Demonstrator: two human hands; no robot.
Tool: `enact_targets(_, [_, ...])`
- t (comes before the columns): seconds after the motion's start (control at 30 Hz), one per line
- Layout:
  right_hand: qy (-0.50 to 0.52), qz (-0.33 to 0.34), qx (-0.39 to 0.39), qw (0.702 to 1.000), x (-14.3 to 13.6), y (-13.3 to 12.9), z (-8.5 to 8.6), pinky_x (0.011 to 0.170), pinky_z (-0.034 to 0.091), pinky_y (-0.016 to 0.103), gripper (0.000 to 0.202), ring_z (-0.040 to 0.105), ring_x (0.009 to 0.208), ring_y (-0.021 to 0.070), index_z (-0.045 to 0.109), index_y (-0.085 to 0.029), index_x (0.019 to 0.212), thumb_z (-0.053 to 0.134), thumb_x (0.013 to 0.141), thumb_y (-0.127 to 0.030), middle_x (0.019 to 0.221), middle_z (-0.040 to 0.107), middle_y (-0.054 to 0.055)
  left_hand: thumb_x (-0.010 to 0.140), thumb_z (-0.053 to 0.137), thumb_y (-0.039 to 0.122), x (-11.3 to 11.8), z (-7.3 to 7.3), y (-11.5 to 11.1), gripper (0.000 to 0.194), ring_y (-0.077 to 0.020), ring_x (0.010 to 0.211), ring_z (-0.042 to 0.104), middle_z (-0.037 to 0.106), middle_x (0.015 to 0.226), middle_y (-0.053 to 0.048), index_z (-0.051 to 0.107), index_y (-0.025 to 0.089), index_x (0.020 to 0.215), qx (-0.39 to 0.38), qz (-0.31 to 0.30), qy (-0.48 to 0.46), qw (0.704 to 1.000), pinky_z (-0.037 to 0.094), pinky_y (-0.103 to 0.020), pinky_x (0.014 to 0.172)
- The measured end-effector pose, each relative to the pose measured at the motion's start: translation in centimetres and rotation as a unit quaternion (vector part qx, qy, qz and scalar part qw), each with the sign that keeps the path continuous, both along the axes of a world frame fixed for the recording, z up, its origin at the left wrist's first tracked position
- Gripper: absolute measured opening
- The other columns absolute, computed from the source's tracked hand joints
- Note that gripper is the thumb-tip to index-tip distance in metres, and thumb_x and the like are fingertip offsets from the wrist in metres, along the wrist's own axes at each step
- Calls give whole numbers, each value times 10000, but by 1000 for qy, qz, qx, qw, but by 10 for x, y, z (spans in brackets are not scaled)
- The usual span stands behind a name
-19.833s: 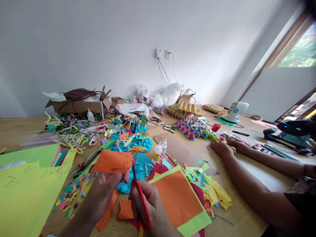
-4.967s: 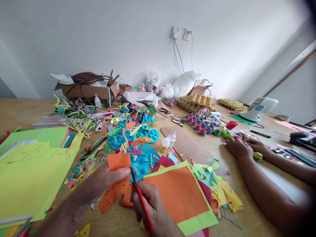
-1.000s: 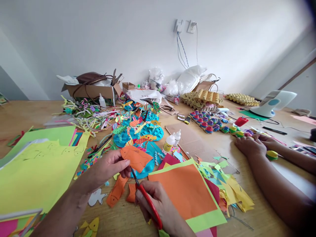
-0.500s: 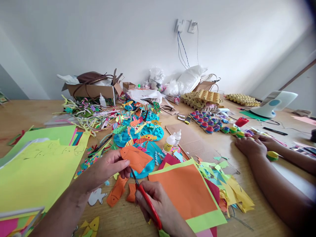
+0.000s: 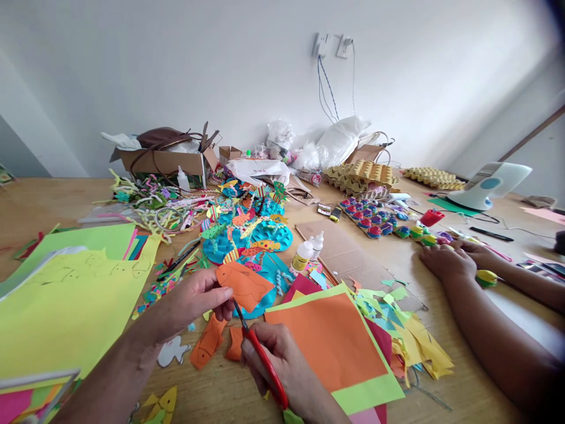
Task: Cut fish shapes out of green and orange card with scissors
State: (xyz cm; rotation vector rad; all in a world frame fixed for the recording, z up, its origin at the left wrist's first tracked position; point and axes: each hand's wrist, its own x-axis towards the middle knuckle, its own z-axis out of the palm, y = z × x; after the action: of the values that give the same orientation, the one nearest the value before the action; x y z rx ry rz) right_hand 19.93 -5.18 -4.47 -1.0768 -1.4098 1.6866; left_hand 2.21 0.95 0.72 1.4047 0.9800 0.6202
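Observation:
Between the thumb and fingers of my left hand [image 5: 194, 297] is a piece of orange paper [image 5: 247, 287] with a fish outline drawn on it. My right hand [image 5: 280, 359] grips red-handled scissors [image 5: 268, 368], whose blades meet the lower left edge of that paper. Below it on the table lie an orange paper fish [image 5: 208, 343] and a smaller orange scrap [image 5: 235, 344]. A white fish cutout [image 5: 173, 351] rests beside my left forearm. To the right, an orange sheet [image 5: 329, 341] tops a stack of coloured paper.
Yellow paper [image 5: 66, 318] with drawn fish covers the left side. Glue bottles [image 5: 302, 257] stand beyond my hands, near blue egg-carton pieces with paper fish [image 5: 267, 246]. Paper scraps [image 5: 419, 347] lie at right. Another person's hands [image 5: 450, 262] work at the far right.
Almost nothing differs. The orange paper in my left hand has shifted very slightly to the right; the scissors stay at its edge.

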Motion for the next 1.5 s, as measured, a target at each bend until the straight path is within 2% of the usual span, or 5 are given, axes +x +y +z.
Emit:
enact_targets(0.13, [-6,-2,-2,1000,0,1,0,339,254,140,292,323,346,42,412,-180,541,482,823,-211,418,367,-80,783,538,276,0,1,0,159,-129,610,579,635,653,5,617,139,806,-2,0,4,1000,450,-241,582])
enact_targets(0.33, [-26,-2,0,1000,0,0,-3,355,245,147,284,314,367,42,399,-183,548,491,815,-209,442,345,-85,778,543,280,-2,-1,3,152,-126,590,570,628,633,10,605,141,783,-1,-7,5,1000,444,-240,568])
enact_targets(0.9, [-71,11,32,997,1,1,-4,367,213,171,430,276,392,52,373,-192,550,501,853,-470,447,293,-77,832,524,277,-6,-5,6,144,-125,585,561,612,641,18,616,168,814,32,-12,1,999,459,-234,579])
enact_targets(1.17, [-33,11,25,999,0,0,3,362,245,157,339,324,359,47,387,-185,524,504,833,-261,411,379,-76,828,534,282,-7,-4,4,147,-119,583,562,621,638,16,603,170,762,6,-15,-32,999,452,-227,572])
enact_targets(1.5, [-10,13,15,1000,0,-1,-5,375,250,155,283,328,353,39,435,-173,562,498,832,-228,412,432,-73,811,559,280,-5,-6,2,136,-121,575,589,635,656,3,606,153,811,-36,-10,-69,997,457,-234,553])
